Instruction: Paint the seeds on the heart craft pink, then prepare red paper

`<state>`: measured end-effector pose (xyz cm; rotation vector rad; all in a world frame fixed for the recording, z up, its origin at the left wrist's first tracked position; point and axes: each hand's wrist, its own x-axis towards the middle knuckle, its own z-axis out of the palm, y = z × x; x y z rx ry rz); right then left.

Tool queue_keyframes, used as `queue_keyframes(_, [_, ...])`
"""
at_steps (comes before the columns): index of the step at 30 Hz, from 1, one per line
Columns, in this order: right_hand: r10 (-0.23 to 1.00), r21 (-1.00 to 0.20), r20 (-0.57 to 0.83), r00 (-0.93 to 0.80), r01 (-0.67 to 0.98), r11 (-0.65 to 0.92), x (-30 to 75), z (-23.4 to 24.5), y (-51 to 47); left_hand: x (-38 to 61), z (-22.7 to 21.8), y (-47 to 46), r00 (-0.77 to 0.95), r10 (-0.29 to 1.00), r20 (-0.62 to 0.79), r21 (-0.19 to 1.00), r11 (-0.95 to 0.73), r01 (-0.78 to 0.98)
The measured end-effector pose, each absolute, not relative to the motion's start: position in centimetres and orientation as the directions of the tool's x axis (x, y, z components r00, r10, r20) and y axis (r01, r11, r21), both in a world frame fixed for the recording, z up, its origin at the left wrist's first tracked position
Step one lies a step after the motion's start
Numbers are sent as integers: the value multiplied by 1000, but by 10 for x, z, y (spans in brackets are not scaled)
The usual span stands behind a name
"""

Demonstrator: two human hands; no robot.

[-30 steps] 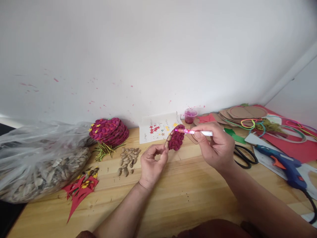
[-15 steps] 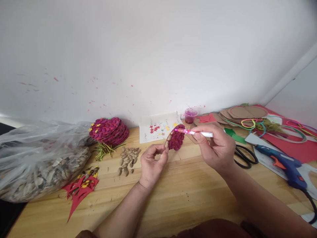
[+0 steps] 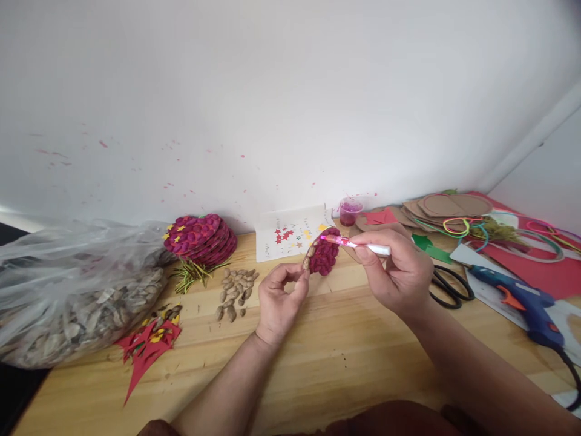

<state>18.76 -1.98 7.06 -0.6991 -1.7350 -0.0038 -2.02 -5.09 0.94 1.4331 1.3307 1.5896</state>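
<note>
Illegible writing (image 3: 267, 248) (tiny) on paper (image 3: 267, 226)

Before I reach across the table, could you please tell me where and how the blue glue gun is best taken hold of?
I'd grip the glue gun by its handle, coming from the near right: it lies on its side, with the handle slanting that way to the cord, while the nozzle points far left, so this should keep clear of the tip.

There are two hands (image 3: 281, 298), one brush (image 3: 354, 244), one cup (image 3: 350, 214).
</note>
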Motion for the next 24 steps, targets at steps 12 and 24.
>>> queue_keyframes(12, [419, -309, 893, -163, 455, 835, 183, 72, -22, -20, 9, -51, -236, 918, 320, 945, -292, 145])
queue_keyframes(24, [412, -287, 894, -175, 484, 827, 182, 74, -25, -20, 10, -51, -228, 910, 346, 934, -310, 180])
